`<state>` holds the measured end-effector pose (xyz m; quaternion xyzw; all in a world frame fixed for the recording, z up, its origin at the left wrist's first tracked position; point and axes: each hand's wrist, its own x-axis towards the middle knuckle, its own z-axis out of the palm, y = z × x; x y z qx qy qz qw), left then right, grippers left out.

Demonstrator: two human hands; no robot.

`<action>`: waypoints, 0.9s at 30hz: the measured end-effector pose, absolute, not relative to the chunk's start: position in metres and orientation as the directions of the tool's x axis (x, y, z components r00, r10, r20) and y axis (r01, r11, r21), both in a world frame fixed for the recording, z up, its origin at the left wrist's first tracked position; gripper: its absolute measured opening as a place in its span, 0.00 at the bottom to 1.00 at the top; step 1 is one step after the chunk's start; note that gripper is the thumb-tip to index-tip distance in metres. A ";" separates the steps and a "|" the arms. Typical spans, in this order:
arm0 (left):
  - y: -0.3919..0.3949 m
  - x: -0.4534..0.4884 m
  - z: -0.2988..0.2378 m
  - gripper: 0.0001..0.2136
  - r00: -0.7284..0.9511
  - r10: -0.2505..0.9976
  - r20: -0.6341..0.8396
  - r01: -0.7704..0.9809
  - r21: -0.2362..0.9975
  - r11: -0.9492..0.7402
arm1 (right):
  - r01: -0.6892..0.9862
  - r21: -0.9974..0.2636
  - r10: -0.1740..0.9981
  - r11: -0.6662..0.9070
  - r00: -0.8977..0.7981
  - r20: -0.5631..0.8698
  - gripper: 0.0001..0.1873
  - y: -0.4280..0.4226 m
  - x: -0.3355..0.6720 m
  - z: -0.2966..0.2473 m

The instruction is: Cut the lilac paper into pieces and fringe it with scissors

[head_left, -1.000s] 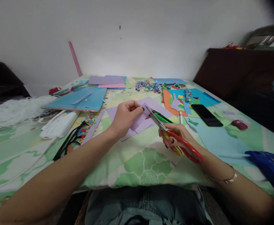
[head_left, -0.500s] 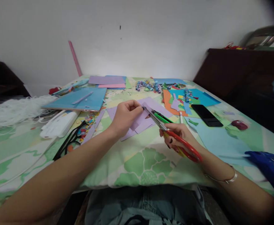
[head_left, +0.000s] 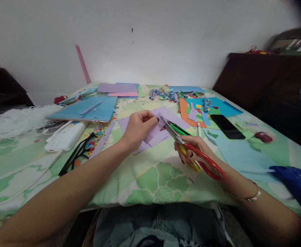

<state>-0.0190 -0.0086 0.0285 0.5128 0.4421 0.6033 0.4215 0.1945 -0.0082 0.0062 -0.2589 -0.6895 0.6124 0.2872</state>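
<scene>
A flowery cloth [head_left: 114, 187] covers the tabletop. Nearest, the right hand [head_left: 195, 145] has its fingers wrapped around the scissors [head_left: 176, 137], slanting them probably so the blades can meet the paper [head_left: 152, 134]; contact is hard to tell. The left hand [head_left: 140, 129] pinches that purple paper between thumb and fingers beside the blade tips, seemingly to steady it, above larger purple sheets [head_left: 171, 114]. Farther right lies a phone [head_left: 227, 127], likely set aside to leave room; paper curls [head_left: 163, 93] gather near the wall [head_left: 165, 51].
</scene>
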 end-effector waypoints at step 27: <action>-0.009 -0.017 0.029 0.05 -0.076 0.974 0.212 -0.251 0.942 -0.224 | -0.024 -0.992 0.755 0.128 -0.646 0.113 0.17 -0.010 0.193 0.006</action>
